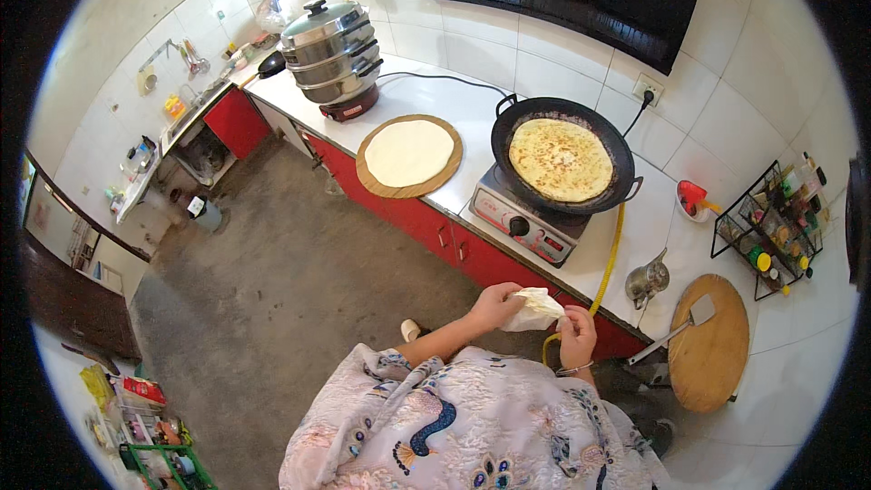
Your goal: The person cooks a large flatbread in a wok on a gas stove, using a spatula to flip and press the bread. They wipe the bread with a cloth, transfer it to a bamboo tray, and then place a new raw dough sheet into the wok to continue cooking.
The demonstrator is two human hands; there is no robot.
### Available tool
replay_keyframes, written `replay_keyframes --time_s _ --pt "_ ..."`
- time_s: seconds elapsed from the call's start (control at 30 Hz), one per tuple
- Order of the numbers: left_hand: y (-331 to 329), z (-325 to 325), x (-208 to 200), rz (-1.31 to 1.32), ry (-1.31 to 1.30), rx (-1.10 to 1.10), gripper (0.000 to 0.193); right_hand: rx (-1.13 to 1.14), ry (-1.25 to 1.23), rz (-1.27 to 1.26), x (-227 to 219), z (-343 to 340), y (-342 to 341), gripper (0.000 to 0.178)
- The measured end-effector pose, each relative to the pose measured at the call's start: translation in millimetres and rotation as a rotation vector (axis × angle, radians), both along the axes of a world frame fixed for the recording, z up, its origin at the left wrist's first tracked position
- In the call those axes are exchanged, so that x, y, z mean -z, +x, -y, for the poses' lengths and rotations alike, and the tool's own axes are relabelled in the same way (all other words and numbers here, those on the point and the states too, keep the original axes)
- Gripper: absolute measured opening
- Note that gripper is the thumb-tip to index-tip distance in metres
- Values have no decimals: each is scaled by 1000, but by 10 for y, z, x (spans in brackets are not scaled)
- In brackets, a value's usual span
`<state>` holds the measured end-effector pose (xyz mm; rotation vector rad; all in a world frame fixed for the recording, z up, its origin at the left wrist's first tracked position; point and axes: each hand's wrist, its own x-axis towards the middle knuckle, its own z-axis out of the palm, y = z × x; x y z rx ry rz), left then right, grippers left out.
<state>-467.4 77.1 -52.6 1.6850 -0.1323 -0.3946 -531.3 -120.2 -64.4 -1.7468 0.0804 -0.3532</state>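
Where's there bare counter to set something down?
The counter is bare in a narrow strip between the dough board and the stove. Another patch lies between the wok and the bowl. The right end is crowded: kettle, rack, and a round board with a spatula partly across it.

Hose (613,249) between right hand (577,339) and kettle (646,282)

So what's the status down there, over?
Left hand and right hand: both gripping a crumpled white sheet, material unclear. Browned flatbread: flat in black wok. Possible snag: yellow hose over edge of counter, near right hand.
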Motion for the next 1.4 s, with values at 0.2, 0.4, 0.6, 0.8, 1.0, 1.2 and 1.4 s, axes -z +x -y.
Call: replay_keyframes --time_s 0.2,0.4,0.6,0.8,1.0,1.2,1.4 --pt "94 -42 -244 186 159 109 29 93 150 -195 -77 -37 24 13" --pt "108 -215 -177 171 99 48 26 102 92 -140 -180 -38 55 17" --pt "192 -251 -117 81 120 78 20 74 178 -208 -29 -99 31 19" --pt "193 -335 55 46 76 9 22 38 -410 -165 12 -137 100 17" --pt "219 -495 -22 -73 17 127 20 22 145 -322 -68 -76 161 18" --pt "289 -408 -331 -297 -320 -28 14 103 280 -286 -211 -88 142 24" --pt "217 -350 -252 -311 -368 -192 12 97 546 -111 -161 44 101 31"
